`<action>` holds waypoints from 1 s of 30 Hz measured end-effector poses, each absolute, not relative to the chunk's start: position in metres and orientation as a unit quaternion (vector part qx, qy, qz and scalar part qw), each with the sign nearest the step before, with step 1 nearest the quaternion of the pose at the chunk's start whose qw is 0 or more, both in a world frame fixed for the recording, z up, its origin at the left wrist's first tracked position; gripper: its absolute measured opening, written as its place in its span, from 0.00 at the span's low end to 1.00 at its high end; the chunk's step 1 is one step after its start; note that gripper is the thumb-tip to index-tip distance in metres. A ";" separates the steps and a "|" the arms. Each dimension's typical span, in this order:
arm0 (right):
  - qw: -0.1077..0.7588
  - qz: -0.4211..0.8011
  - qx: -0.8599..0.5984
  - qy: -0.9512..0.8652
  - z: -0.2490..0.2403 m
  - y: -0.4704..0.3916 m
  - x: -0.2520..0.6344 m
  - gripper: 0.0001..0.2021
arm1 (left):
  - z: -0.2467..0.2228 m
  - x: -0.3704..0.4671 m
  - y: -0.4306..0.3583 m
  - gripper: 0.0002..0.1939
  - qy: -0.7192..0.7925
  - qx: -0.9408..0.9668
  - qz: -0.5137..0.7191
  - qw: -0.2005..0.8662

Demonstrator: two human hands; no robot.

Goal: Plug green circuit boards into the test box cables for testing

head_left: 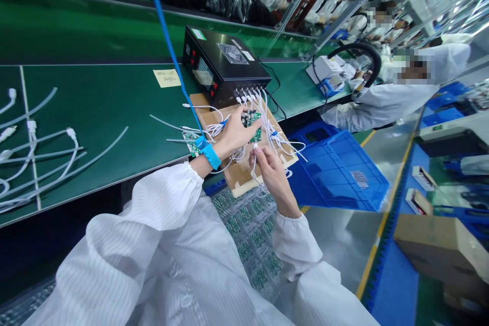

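Observation:
My left hand [236, 131], with a blue wrist strap [210, 155] and its cord, grips a green circuit board [255, 125] by its edges. Just below the board, my right hand [269, 163] pinches a white cable plug [255, 146] close to the board's lower edge; whether it is seated cannot be made out. Under both hands lies a piece of cardboard [239, 183] strewn with white cables [273, 132]. Those cables run into the front of a black test box [233, 61]. Another circuit board [191, 143] rests left of my left wrist.
White cables [69, 150] lie across the green bench [114, 97] at left. A yellow note [167, 78] sits beside the box. Trays of circuit boards [252, 234] are below my hands. Blue crates [340, 173] stand at right, where a co-worker [382, 102] in white works.

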State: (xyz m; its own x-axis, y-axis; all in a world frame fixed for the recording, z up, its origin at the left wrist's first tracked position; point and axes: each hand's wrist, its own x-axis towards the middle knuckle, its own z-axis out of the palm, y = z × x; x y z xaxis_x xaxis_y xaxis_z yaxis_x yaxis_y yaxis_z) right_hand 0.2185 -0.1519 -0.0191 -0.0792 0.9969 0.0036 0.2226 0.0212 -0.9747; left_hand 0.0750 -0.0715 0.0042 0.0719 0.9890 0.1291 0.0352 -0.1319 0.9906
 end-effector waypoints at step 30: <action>0.373 0.131 -0.669 -0.629 -0.026 -0.147 0.200 0.28 | 0.042 -0.062 -0.098 0.14 0.570 0.476 0.489 0.458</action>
